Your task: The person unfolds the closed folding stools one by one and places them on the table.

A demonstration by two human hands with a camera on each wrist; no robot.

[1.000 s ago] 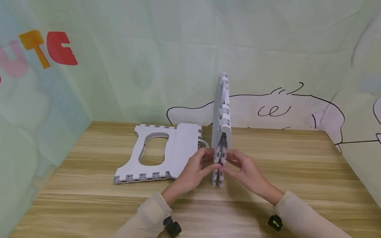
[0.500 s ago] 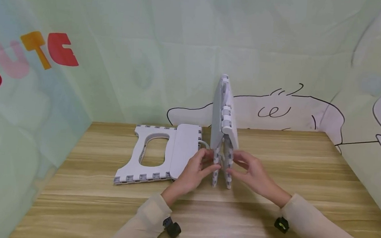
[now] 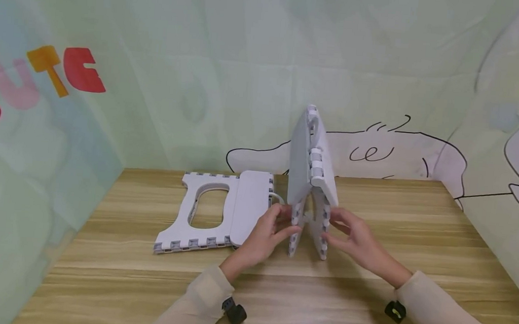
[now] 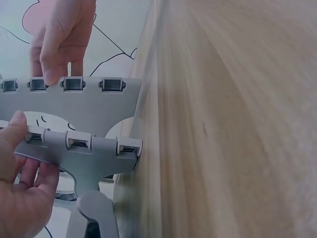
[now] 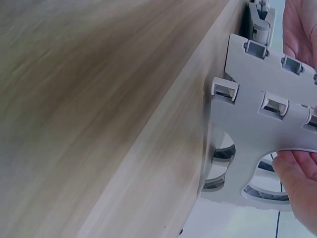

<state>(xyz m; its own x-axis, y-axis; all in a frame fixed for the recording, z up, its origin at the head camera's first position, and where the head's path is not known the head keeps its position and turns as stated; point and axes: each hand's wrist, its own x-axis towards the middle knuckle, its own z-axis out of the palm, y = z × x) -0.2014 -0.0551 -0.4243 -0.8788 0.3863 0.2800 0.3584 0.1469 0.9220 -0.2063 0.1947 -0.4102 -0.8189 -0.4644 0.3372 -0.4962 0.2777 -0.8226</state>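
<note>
A white folding step stool (image 3: 302, 157) stands upright on the wooden table, partly unfolded. Its two leg panels spread apart below the folded seat, like a narrow upturned V. My left hand (image 3: 262, 237) grips the edge of the left leg panel, thumb on the near side and fingers behind. On the opposite side, my right hand (image 3: 363, 244) holds the right leg panel (image 5: 242, 124) by its hinged edge. In the left wrist view both panels show their row of hinge sockets, with a gap between them. A second white folding stool (image 3: 255, 207) lies folded flat left of my left hand.
The light wooden table (image 3: 321, 309) ends at a fabric backdrop (image 3: 202, 76) with cartoon drawings and coloured letters, which hangs behind and at both sides. A handle loop on the flat stool reaches close to my left hand. Dark devices are strapped at both wrists.
The stool's two leg panels have moved from nearly together to clearly apart. My right hand has drawn its panel to the right, while my left hand has stayed almost still.
</note>
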